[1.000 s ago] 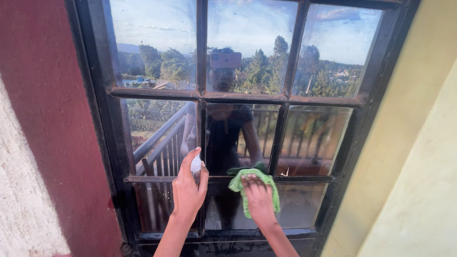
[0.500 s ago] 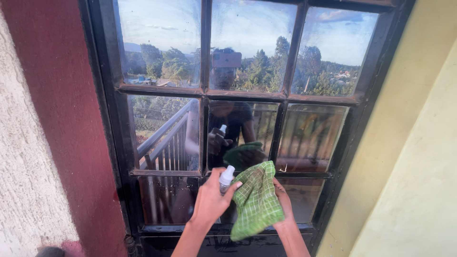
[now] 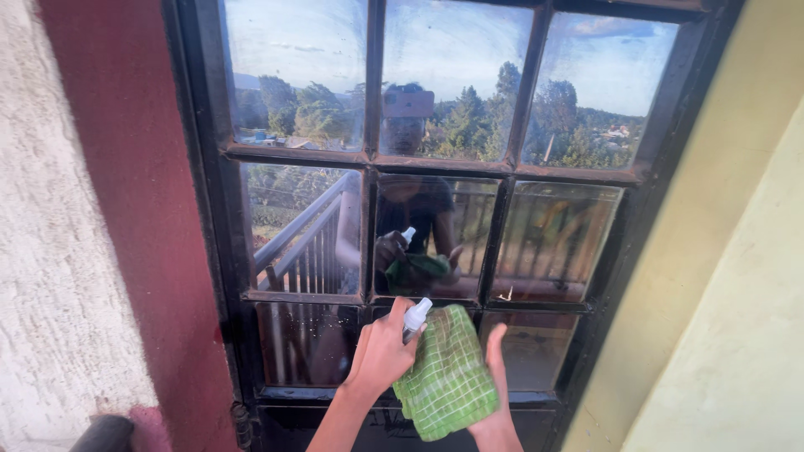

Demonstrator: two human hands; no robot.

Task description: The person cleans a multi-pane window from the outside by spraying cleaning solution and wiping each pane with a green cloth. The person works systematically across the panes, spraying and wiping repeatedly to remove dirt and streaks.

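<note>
Hands meet in front of the lower panes of a dark-framed window [image 3: 502, 167], seen from a head-worn camera looking slightly down. The left hand [image 3: 381, 351] has its fingers closed around a small white spray bottle [image 3: 415, 316], whose nozzle end pokes up and to the right, close to the glass. Just beside it, the right hand [image 3: 494, 414] holds up a green checked cloth [image 3: 444, 377]; the cloth drapes across the palm and hides most of the grip, while one finger stands straight along the cloth's right edge. Bottle and cloth touch or nearly touch at the cloth's upper left corner. The glass panes reflect the person, a railing, trees and a bright sky. A dark red painted strip [image 3: 142, 209] and a rough pale wall [image 3: 50, 251] flank the window on the left; a pale yellow wall [image 3: 729, 293] rises on the right.
</note>
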